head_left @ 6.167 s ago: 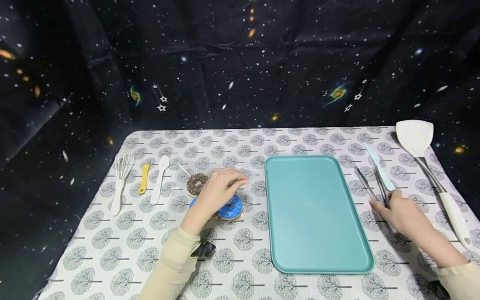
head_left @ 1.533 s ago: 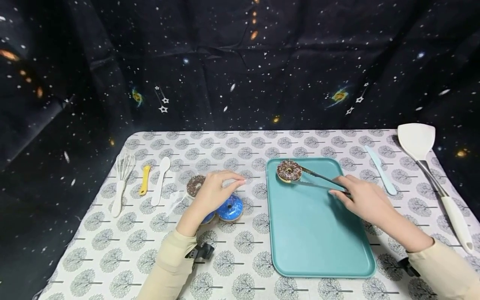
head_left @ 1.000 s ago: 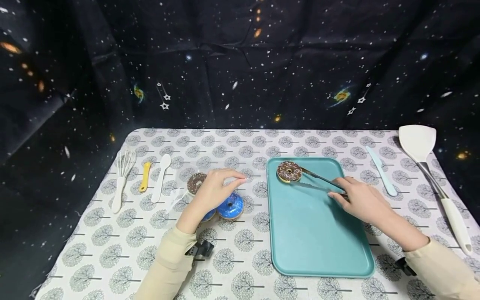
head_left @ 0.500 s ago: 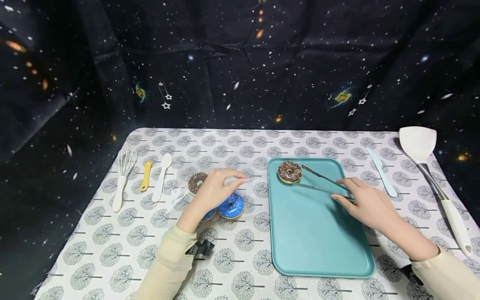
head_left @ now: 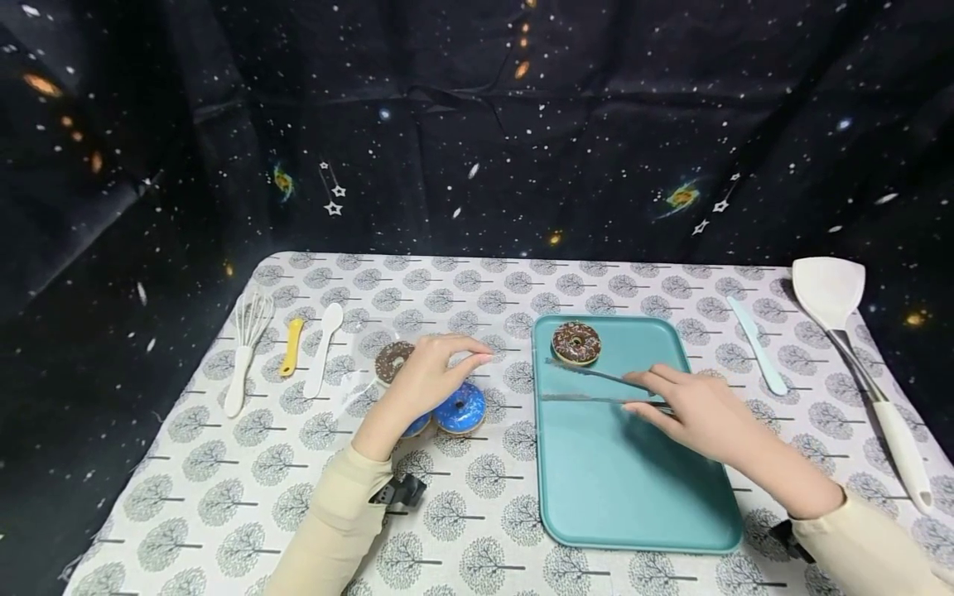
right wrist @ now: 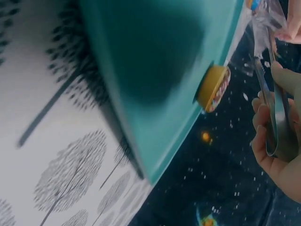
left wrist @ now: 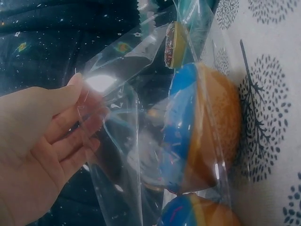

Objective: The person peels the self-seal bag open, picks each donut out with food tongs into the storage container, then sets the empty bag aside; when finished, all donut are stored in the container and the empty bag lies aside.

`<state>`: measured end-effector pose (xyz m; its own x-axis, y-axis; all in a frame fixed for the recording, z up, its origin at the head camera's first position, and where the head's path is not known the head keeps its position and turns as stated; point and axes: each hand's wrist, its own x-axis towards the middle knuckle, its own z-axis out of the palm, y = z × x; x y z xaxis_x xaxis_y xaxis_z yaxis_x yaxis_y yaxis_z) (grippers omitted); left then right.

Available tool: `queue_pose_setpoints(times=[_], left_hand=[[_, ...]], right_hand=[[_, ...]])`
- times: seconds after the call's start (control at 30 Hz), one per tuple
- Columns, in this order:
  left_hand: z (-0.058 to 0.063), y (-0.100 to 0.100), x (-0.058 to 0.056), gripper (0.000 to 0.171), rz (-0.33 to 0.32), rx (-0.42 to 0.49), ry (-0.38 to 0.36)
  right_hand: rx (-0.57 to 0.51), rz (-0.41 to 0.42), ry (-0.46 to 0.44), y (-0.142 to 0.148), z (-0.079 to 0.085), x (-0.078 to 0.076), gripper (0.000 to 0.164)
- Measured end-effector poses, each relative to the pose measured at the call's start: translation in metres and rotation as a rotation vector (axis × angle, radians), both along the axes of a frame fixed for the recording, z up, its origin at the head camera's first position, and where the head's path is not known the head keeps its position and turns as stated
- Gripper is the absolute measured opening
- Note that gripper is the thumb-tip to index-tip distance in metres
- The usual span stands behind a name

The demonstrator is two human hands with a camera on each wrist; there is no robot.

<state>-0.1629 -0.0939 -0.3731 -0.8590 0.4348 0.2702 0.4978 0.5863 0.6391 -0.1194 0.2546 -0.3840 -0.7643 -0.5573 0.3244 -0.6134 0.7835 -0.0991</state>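
My left hand pinches the edge of a clear plastic bag, holding it up over the table. In the bag are a brown sprinkled donut and two blue donuts, partly hidden by the hand. My right hand grips metal tongs above the green tray; their arms are spread with nothing between, tips pointing left toward the bag. Another chocolate sprinkled donut lies at the tray's back left corner, just behind the tongs. In the right wrist view the tongs' bent end lies in my palm.
Left of the bag lie a whisk, a short yellow handled tool and a white spoon. A light blue knife and a large white spatula lie right of the tray. A dark starry cloth hangs behind the table.
Tongs from the tray's right side have come over it; a chocolate donut now lies on the tray. They released it, opened and swung left and nearer me. The left hand stays at the bag.
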Motion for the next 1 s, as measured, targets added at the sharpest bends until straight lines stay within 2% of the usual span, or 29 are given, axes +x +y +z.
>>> queue_pose_setpoints(times=[0.2,0.43,0.73,1.0], left_hand=[[-0.001,-0.001,-0.001,0.019,-0.012,-0.004,0.009],[0.0,0.0,0.0,0.019,0.005,-0.023,-0.004],[-0.003,0.001,-0.001,0.016,-0.016,0.004,0.028],[-0.001,0.002,0.0,0.019,-0.019,-0.008,0.019]], right_hand=[[0.013,0.115,0.018,-0.021,-0.008,-0.011,0.038],[0.009,0.222,0.028,-0.044,-0.018,-0.022,0.041],[0.005,0.255,-0.026,-0.066,-0.016,-0.029,0.042],[-0.008,0.261,-0.013,-0.071,-0.023,-0.032,0.042]])
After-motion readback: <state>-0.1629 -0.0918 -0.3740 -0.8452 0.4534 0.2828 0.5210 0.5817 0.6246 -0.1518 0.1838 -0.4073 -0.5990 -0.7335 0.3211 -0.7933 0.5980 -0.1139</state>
